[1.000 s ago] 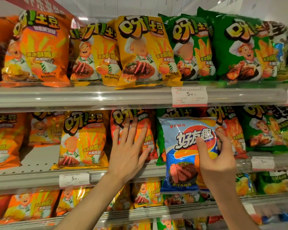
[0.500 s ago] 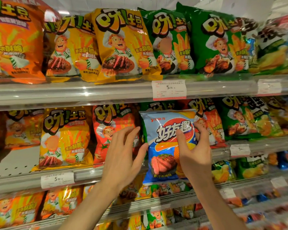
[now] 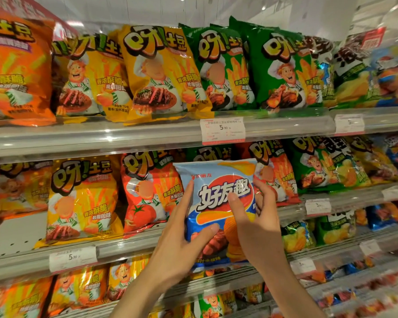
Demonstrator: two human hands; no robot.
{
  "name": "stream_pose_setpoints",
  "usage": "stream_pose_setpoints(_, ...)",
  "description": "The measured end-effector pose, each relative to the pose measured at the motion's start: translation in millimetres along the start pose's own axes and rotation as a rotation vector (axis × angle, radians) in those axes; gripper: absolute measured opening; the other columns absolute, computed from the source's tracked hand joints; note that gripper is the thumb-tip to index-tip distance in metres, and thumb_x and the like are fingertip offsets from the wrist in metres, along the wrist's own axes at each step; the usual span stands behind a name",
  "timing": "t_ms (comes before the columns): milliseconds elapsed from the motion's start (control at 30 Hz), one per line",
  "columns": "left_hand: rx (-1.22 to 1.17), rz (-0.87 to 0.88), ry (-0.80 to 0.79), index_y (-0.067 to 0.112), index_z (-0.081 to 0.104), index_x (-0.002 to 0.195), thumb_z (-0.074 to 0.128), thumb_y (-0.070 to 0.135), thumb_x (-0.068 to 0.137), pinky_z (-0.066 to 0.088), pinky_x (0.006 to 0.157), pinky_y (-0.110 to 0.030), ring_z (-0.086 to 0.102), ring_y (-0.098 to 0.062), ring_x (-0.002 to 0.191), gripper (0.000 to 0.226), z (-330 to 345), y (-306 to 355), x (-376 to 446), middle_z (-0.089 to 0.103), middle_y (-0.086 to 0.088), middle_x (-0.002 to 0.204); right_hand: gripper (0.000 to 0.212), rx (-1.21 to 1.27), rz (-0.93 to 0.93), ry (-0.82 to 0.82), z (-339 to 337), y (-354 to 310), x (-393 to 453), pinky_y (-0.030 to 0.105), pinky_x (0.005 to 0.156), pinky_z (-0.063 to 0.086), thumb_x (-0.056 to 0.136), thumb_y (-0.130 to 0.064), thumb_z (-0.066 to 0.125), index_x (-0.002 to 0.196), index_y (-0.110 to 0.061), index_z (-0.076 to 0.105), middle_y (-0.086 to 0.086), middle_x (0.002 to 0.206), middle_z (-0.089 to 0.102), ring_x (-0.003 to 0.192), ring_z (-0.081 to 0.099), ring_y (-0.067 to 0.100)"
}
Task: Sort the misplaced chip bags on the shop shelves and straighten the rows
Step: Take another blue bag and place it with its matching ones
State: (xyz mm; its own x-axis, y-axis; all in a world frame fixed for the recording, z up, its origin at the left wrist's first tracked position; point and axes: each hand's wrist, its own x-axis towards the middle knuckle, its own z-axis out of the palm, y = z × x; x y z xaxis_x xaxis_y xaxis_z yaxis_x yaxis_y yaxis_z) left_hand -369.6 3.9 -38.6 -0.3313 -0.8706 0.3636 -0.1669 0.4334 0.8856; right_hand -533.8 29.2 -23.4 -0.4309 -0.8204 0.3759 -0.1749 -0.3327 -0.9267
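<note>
Blue chip bag (image 3: 218,196) is up in front of the middle shelf (image 3: 129,249), and I've got both hands on it: left hand (image 3: 179,239) clasping its left edge, right hand (image 3: 255,228) gripping the right side, thumb across the front. Just left of it stands a red tomato bag (image 3: 147,193); behind it, a green bag (image 3: 207,153) peeks out.

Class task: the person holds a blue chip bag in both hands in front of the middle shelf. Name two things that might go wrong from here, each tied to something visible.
1. The blue bag is gripped by the left hand and right hand; squeezing may crush the chips.
2. The red tomato bag stands right beside the left hand, close to the shelf's front lip; a brush could tip it off.
</note>
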Motion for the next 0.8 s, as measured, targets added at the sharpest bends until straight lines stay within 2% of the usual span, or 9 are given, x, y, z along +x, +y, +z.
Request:
stream_pose_setpoints(67,-0.015,0.018,0.003,0.074,0.011,0.142,0.072,0.046,0.086,0.043,0.109,-0.024,0.042,0.014,0.133,0.087,-3,-1,-4,0.035,0.045,0.145,0.058,-0.011,0.010,-0.115,-6,-1,-4,0.014,0.079,0.053,0.087,-0.046,0.070,0.135,-0.047,0.038,-0.018,0.118,0.061,0.102,0.061,-0.011)
stream_pose_setpoints(167,-0.069,0.026,-0.001,0.061,0.014,0.149,0.070,0.033,0.089,0.042,0.092,-0.002,0.040,0.027,0.124,0.087,-5,-2,-10,0.035,0.058,0.132,0.084,-0.028,0.018,-0.319,-24,2,-8,0.034,0.101,0.050,0.079,-0.065,0.068,0.145,-0.062,0.017,-0.018,0.141,0.051,0.125,0.055,0.001)
stream_pose_setpoints(267,-0.119,0.001,-0.022,0.059,0.017,0.148,0.069,0.028,0.087,0.045,0.089,-0.003,0.046,0.022,0.122,0.086,-3,3,-12,0.041,0.056,0.129,0.089,0.009,0.052,-0.517,-45,-2,-11,0.034,0.106,0.045,0.087,-0.047,0.065,0.144,-0.069,-0.001,-0.031,0.145,0.044,0.127,0.054,-0.002)
stream_pose_setpoints(333,-0.131,-0.008,-0.040,0.061,0.018,0.146,0.069,0.030,0.085,0.048,0.091,-0.008,0.051,0.019,0.121,0.086,1,5,-13,0.043,0.056,0.127,0.090,0.005,0.040,-0.587,-61,-1,-11,0.034,0.107,0.044,0.090,-0.042,0.063,0.145,-0.067,-0.004,-0.043,0.142,0.040,0.130,0.048,-0.008)
stream_pose_setpoints(400,-0.131,-0.013,-0.064,0.067,0.017,0.145,0.071,0.039,0.085,0.047,0.102,-0.021,0.052,0.013,0.124,0.085,9,7,-16,0.044,0.051,0.132,0.089,0.036,0.040,-0.633,-77,0,-10,0.039,0.109,0.044,0.088,-0.047,0.067,0.143,-0.071,0.001,-0.040,0.147,0.036,0.136,0.043,-0.004)
stream_pose_setpoints(500,-0.100,-0.038,-0.109,0.074,0.016,0.141,0.071,0.053,0.086,0.043,0.111,-0.037,0.053,0.006,0.129,0.081,31,17,-19,0.047,0.043,0.138,0.092,0.099,0.062,-0.678,-109,8,-5,0.047,0.110,0.043,0.088,-0.045,0.070,0.144,-0.069,0.002,-0.020,0.154,0.040,0.138,0.046,0.010)
stream_pose_setpoints(567,-0.073,-0.050,-0.130,0.078,0.013,0.138,0.068,0.048,0.086,0.045,0.107,-0.031,0.052,0.013,0.125,0.081,54,29,-18,0.047,0.047,0.135,0.093,0.074,0.033,-0.669,-135,14,-1,0.049,0.108,0.043,0.092,-0.035,0.067,0.147,-0.064,-0.001,-0.012,0.152,0.046,0.136,0.050,0.015)
stream_pose_setpoints(667,-0.044,-0.039,-0.151,0.075,0.010,0.140,0.065,0.047,0.083,0.046,0.092,-0.009,0.045,0.029,0.116,0.085,98,43,-13,0.044,0.056,0.127,0.092,0.055,0.031,-0.636,-180,17,8,0.043,0.105,0.048,0.094,-0.023,0.064,0.147,-0.064,0.001,-0.011,0.148,0.051,0.131,0.054,0.016)
stream_pose_setpoints(800,-0.060,-0.048,-0.203,0.074,0.013,0.141,0.069,0.041,0.086,0.052,0.099,-0.027,0.054,0.007,0.127,0.086,170,57,-4,0.046,0.045,0.137,0.089,0.007,0.052,-0.630,-258,23,24,0.045,0.110,0.042,0.090,-0.037,0.070,0.143,-0.071,0.008,-0.020,0.156,0.038,0.142,0.042,0.012)
